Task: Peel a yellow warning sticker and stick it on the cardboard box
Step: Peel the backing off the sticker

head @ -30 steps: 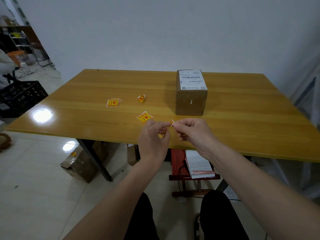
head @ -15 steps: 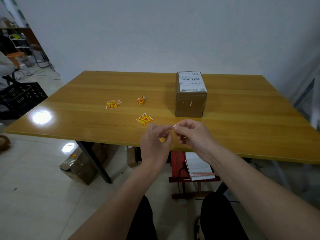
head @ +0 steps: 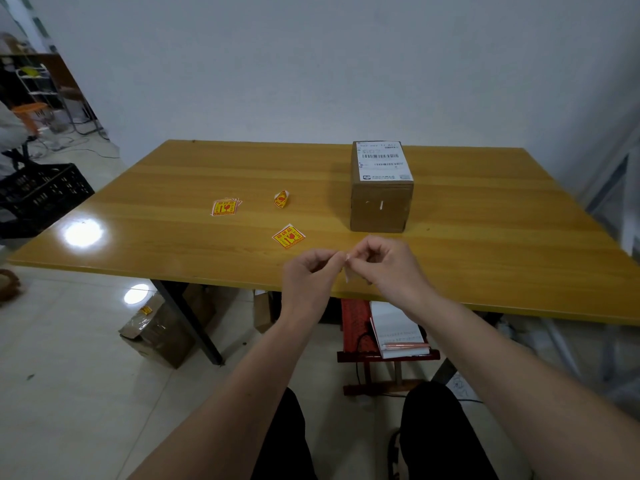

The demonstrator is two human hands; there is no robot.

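My left hand [head: 308,275] and my right hand [head: 391,268] meet above the table's near edge, both pinching a small sticker [head: 347,270]. Only its pale edge shows between the fingertips; the rest is hidden by my fingers. The cardboard box [head: 381,206] stands upright beyond my hands, a white shipping label on its top. Its brown front face is turned toward me.
On the wooden table [head: 173,244] lie a flat yellow sticker [head: 288,236], a curled one [head: 281,199] and a small stack of stickers [head: 225,207]. Below the table are cardboard boxes [head: 156,334] and a red stool [head: 384,344] with papers. A black crate [head: 38,195] stands at left.
Both hands stay pinched together on the sticker; the fingers have shifted slightly and the yellow part seen earlier under my left hand is now hidden.
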